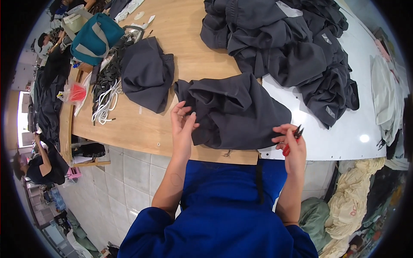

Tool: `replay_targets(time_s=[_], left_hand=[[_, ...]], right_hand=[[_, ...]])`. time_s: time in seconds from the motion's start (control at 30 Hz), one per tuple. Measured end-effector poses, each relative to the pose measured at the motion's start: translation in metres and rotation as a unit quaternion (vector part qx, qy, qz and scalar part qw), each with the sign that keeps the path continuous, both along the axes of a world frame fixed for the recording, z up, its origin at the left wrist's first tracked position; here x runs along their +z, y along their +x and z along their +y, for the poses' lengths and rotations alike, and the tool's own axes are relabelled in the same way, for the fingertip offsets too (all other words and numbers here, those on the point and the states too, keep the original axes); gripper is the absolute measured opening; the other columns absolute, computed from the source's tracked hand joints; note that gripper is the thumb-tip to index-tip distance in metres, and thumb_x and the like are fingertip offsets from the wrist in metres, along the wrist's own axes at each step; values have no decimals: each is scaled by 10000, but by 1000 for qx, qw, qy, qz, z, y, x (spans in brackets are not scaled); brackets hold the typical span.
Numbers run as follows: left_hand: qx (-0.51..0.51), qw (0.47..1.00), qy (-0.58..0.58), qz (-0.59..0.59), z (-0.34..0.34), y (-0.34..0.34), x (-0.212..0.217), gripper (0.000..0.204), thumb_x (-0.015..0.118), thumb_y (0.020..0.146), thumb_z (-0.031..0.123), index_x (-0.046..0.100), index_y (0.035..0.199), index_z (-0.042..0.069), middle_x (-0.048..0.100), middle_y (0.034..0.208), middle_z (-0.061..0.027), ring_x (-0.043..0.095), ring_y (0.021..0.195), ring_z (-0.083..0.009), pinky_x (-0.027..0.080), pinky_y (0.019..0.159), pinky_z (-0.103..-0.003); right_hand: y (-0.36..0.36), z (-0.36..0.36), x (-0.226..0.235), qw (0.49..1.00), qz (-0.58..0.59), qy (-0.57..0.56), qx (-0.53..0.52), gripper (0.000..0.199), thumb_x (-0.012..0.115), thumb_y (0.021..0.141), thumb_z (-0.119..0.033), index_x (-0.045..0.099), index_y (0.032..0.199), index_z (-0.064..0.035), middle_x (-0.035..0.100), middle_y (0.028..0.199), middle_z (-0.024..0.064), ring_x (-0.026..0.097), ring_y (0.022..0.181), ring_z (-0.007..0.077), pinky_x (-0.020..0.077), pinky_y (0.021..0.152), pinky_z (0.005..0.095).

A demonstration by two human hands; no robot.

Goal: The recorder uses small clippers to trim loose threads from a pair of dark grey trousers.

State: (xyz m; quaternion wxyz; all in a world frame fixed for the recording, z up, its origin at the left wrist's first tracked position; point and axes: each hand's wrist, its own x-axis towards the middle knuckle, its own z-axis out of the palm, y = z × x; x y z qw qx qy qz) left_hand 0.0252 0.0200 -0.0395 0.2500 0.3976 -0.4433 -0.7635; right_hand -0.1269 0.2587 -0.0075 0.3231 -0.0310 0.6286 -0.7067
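Observation:
A dark grey garment (262, 107) lies bunched in front of me, across the join between the wooden and white tabletops. At its left edge is my left hand (183, 122), its fingers curled loosely and apart; the thumb and fingertips are close against the cloth. My right hand (294, 148) holds small thread snips (286, 150) with red handles and dark pointed blades, which point up and away. The fingertips of that hand reach the garment's right end.
A folded dark grey piece (148, 75) lies to the left, and a large heap of similar garments (279, 47) at the back right. White cords (107, 103), a teal bag (97, 38) and a red container (77, 92) stand further left. Cream cloth (352, 206) is piled at lower right.

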Motion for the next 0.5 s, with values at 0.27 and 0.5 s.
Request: replay_targets(time_s=[0.27,0.5], left_hand=[[-88,796,-587,-115,0,-41,30,324,750,678,130,618,972,100,487,961,-64,448,897,-254,381,809,-325],[-103,768,-615,-147,4,-60,23,582,731,712,143,510,1251,128,529,857,-50,487,808,-231,409,742,-321]], right_hand=[[8,-15,3,998,33,17,54,223,452,967,-194,567,1069,-33,643,1004,91,606,782,112,448,650,218],[17,-11,-12,992,93,41,74,277,455,954,-124,527,1197,-13,537,1258,87,571,991,154,440,866,260]])
